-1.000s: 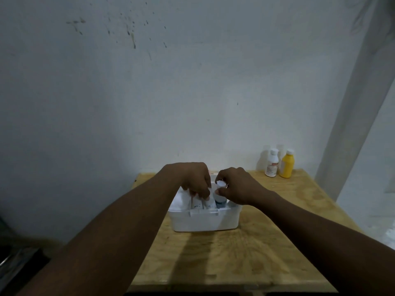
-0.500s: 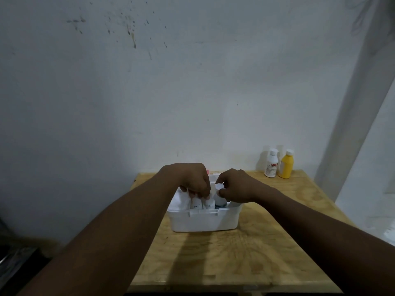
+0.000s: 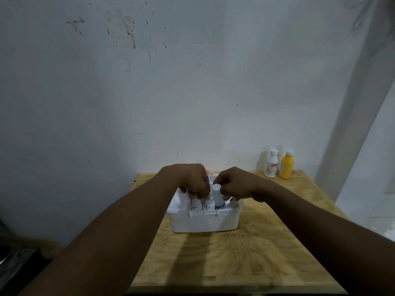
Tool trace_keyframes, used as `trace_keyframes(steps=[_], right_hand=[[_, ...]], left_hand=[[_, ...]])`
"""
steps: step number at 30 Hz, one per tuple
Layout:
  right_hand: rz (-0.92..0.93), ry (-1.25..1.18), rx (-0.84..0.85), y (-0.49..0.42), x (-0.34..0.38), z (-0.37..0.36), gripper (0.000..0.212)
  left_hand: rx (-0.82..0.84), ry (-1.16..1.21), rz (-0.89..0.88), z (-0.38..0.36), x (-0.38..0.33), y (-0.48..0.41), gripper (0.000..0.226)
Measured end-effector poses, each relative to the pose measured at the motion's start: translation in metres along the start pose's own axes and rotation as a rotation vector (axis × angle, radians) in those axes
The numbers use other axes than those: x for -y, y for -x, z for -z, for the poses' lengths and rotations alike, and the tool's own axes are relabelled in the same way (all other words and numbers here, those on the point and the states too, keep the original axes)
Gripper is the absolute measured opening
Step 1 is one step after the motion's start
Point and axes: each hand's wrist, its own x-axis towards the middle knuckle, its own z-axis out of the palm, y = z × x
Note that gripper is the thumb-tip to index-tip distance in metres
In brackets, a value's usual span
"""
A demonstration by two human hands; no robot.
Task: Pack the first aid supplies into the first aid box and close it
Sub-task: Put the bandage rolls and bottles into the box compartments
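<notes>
While both hands reach into the first aid box, the right hand's grip pinches a white-capped bottle (left hand's grip unclear).

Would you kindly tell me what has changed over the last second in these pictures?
Very little. The right hand has shifted slightly, so the white cap of the small bottle shows more clearly; its fingers remain on that bottle. The left hand stays among the items in the white plastic box. The white bottle and yellow bottle are unmoved.

box contents behind hands, bottle label illegible
</notes>
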Motion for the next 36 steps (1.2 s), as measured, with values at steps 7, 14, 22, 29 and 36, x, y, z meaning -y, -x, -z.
trace_keyframes(steps=[7, 14, 22, 29, 36], right_hand=[[0.041, 0.087, -0.097, 0.002, -0.003, -0.002, 0.028], [0.057, 0.143, -0.162, 0.003, -0.004, 0.001, 0.042], [0.09, 0.183, -0.242, 0.004, -0.011, 0.004, 0.035], [0.102, 0.235, -0.294, 0.004, -0.018, 0.012, 0.018], [-0.005, 0.37, -0.077, 0.009, -0.021, 0.013, 0.022]], left_hand=[[-0.006, 0.013, 0.0, -0.001, -0.002, 0.0, 0.034], [-0.023, 0.003, 0.0, -0.002, -0.009, 0.0, 0.041], [-0.015, -0.013, 0.009, -0.002, -0.014, -0.001, 0.039], [-0.051, -0.021, 0.006, 0.006, -0.019, 0.001, 0.038], [-0.052, -0.012, 0.0, 0.001, -0.015, 0.002, 0.035]])
